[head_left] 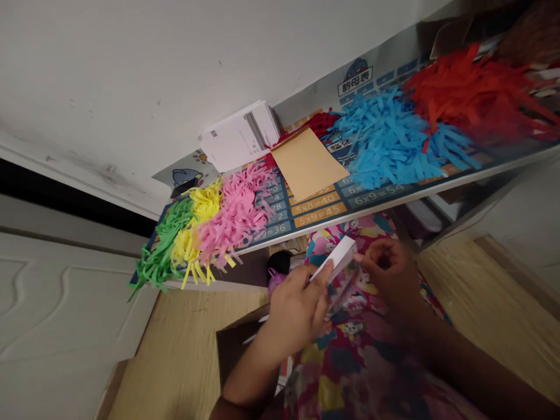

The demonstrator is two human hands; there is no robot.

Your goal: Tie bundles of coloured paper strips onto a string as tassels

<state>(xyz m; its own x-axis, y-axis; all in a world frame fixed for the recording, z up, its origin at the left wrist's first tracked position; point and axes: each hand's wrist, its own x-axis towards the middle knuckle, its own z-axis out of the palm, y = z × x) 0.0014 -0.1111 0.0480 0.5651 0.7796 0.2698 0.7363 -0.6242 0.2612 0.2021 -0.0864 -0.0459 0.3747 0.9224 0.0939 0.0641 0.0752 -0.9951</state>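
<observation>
My left hand (297,315) is shut on a small white rectangular card packet (333,258), which sticks out past its fingers. A clear plastic sleeve (343,286) hangs beside the packet and seems to be held with it. My right hand (387,271) is blurred, with curled fingers at the packet's right end. I cannot tell whether it grips anything. Below both hands lies floral-print fabric (350,361), probably on my lap.
A shelf with a printed multiplication chart (315,210) holds heaps of green, yellow, pink (236,216), blue (389,137) and red (464,93) paper strips, a kraft envelope (306,163) and a white paper stack (240,137). A brown cardboard box (234,344) stands near my left hand, above a wooden floor (494,303).
</observation>
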